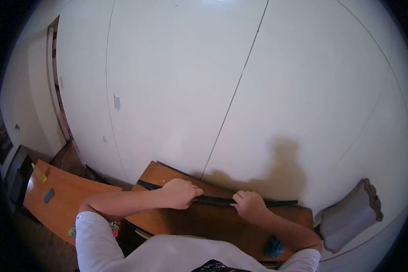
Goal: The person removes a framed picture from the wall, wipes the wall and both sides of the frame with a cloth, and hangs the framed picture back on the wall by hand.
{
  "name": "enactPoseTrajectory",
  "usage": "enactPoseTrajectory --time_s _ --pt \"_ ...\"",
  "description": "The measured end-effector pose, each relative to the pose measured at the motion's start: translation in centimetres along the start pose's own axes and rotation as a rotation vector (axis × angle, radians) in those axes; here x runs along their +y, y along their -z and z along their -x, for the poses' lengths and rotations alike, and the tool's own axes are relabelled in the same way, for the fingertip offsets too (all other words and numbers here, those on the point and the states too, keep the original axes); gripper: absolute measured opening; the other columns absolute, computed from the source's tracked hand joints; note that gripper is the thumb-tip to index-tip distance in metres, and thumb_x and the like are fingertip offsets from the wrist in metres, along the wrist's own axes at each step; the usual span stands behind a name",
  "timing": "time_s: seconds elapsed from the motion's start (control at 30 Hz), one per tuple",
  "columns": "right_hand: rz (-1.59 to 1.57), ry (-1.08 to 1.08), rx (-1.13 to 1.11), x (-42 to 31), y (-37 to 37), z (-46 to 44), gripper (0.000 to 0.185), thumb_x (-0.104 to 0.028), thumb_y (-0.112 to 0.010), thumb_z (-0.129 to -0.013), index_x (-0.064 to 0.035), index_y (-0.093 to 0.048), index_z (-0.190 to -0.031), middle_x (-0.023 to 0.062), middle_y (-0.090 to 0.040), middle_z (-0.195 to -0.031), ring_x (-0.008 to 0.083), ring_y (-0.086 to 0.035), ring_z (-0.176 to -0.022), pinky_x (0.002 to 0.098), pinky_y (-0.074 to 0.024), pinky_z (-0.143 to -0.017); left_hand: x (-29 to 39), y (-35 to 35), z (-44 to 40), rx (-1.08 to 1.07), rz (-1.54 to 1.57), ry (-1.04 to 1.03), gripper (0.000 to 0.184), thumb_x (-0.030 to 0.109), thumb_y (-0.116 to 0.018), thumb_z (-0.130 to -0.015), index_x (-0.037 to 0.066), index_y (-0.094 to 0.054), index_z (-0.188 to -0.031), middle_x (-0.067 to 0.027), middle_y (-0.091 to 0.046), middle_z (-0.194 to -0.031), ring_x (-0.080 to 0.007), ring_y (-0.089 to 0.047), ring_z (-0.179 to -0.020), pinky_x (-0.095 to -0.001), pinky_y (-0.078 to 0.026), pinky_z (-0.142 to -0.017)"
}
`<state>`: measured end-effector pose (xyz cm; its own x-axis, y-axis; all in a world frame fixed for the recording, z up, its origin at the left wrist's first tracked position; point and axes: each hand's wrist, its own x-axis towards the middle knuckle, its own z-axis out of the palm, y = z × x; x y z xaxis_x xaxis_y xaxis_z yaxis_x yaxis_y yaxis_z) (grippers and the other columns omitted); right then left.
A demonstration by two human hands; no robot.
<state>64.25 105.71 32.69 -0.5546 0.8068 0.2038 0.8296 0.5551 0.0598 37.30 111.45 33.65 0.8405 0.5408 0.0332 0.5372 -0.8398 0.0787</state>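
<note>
A long, narrow black strip [215, 200] stretches across the brown wooden tabletop [172, 222] below the pale wall; its exact kind does not show. My left hand [182, 193] is closed on it left of the middle, fingers curled over it. My right hand [249, 204] pinches the same strip further right, with a short stretch visible between the hands. Both ends of the strip reach out past my hands. Near my right forearm lies a crumpled dark teal cloth [274, 247] on the wood.
At the left stands another wooden surface [86, 192] with a small grey rectangular object [49, 195] and a yellow item [40, 174] on it. A grey lampshade [349, 220] is tilted at the right. The white panelled wall [177, 90] rises directly behind the tabletop.
</note>
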Motion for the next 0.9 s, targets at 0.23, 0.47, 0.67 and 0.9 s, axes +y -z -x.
enactPoseTrajectory --time_s 0.23,0.47,0.67,0.9 --pt "-0.229 -0.091 0.067 1.2 2.6 -0.4 0.027 -0.026 -0.063 -0.08 -0.0021 -0.052 -0.084 0.0167 -0.053 -0.084 0.0381 -0.053 -0.077 0.0436 -0.044 -0.067 1.4 4.9 2.8 0.799 -0.305 -0.12 0.031 0.028 -0.065 -0.077 0.01 -0.058 -0.101 -0.0058 -0.058 -0.104 -0.0231 -0.061 -0.083 -0.0411 -0.049 -0.07" --pt "-0.232 -0.113 -0.025 0.6 9.1 -1.5 0.031 -0.029 -0.058 -0.083 0.0 -0.052 -0.092 0.0203 -0.054 -0.091 0.0404 -0.053 -0.087 0.0451 -0.0435 -0.077 2.0 -9.2 6.7 0.59 0.461 -0.323 0.018 0.021 -0.071 -0.076 0.008 -0.064 -0.087 -0.0063 -0.062 -0.082 -0.019 -0.06 -0.073 -0.0312 -0.048 -0.062" --pt "-0.096 -0.179 0.104 -0.4 17.4 -3.7 0.032 -0.029 -0.059 -0.082 0.0022 -0.055 -0.089 0.0229 -0.057 -0.088 0.0402 -0.055 -0.086 0.0452 -0.0432 -0.077 1.8 -15.8 1.2 0.221 1.535 0.189 0.039 0.024 -0.059 -0.087 0.006 -0.046 -0.119 -0.0102 -0.049 -0.118 -0.0243 -0.054 -0.103 -0.0357 -0.044 -0.087" --pt "-0.045 -0.315 0.169 -0.4 27.5 -7.6 0.032 -0.027 -0.063 -0.079 0.0039 -0.061 -0.089 0.0244 -0.061 -0.083 0.0371 -0.06 -0.081 0.0413 -0.0452 -0.074 -0.1 -7.9 -7.0 0.465 2.203 -0.314 0.066 0.027 -0.055 -0.088 0.014 -0.014 -0.137 -0.013 -0.027 -0.138 -0.0345 -0.036 -0.125 -0.0485 -0.039 -0.098"
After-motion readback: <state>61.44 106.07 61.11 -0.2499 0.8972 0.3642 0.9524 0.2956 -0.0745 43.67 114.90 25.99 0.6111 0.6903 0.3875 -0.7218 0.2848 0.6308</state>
